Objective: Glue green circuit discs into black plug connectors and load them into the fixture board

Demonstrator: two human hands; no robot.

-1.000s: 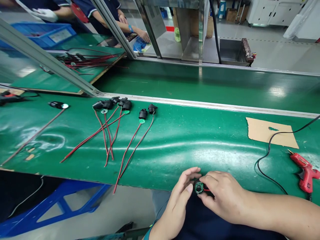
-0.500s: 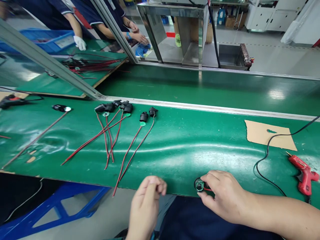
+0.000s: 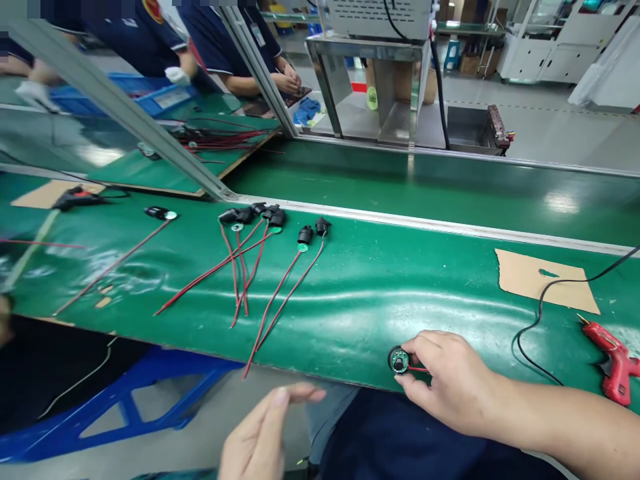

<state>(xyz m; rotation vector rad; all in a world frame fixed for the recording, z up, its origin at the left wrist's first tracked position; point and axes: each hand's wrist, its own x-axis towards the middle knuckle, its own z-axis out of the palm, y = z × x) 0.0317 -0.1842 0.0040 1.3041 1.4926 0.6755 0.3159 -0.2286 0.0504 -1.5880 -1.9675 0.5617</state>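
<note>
My right hand (image 3: pixel 445 383) grips a round black part (image 3: pixel 399 361) between thumb and fingers near the bench's front edge. A green circuit board faces up inside it, and a red wire runs from it under my fingers. Below and left of the bench edge, my left hand (image 3: pixel 270 427) has its index finger stretched out, with nothing visible in it. Black parts with red wires lie on the green bench: a cluster (image 3: pixel 274 217) at centre left, two single ones (image 3: pixel 305 235) (image 3: pixel 323 227) to its right, and another (image 3: pixel 159 213) farther left.
A red glue gun (image 3: pixel 611 360) lies at the right, near a cardboard piece (image 3: pixel 547 280) crossed by a black cable. Another glue gun (image 3: pixel 80 199) is at the left. A metal frame post (image 3: pixel 150 127) slants across the upper left, with co-workers beyond. A blue stool (image 3: pixel 120 413) stands below.
My left hand has moved down and left, and its fingers have straightened. My right hand still holds the round black part. The camera view has shifted, showing more of the left side.
</note>
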